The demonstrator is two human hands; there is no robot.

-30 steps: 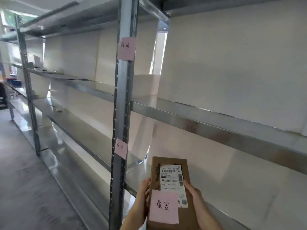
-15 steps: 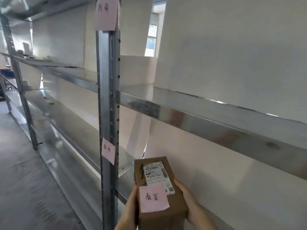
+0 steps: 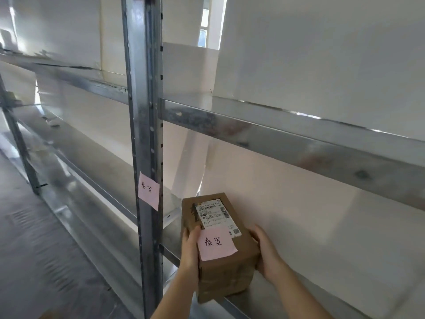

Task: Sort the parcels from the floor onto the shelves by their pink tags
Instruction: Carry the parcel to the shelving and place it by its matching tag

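A brown cardboard parcel (image 3: 226,268) is gripped between both my hands just over the lower metal shelf (image 3: 174,236), to the right of the steel upright (image 3: 143,134). My left hand (image 3: 189,252) holds its left side and my right hand (image 3: 264,252) its right side. The parcel's top carries a white shipping label (image 3: 216,214) and a pink tag (image 3: 216,244) with two handwritten characters. A pink tag (image 3: 149,191) stuck on the upright beside this shelf shows the same two characters.
Another metal shelf (image 3: 287,134) runs just above the parcel, limiting headroom. More shelving stretches away to the left, with a second upright (image 3: 20,157). The grey floor (image 3: 46,261) lies at lower left. A white wall (image 3: 322,54) backs the shelves.
The view has come closer to the shelving and dropped lower. The parcel, still in both hands, has moved forward to the lower shelf beside the tagged upright. The upper pink tag has left the frame.
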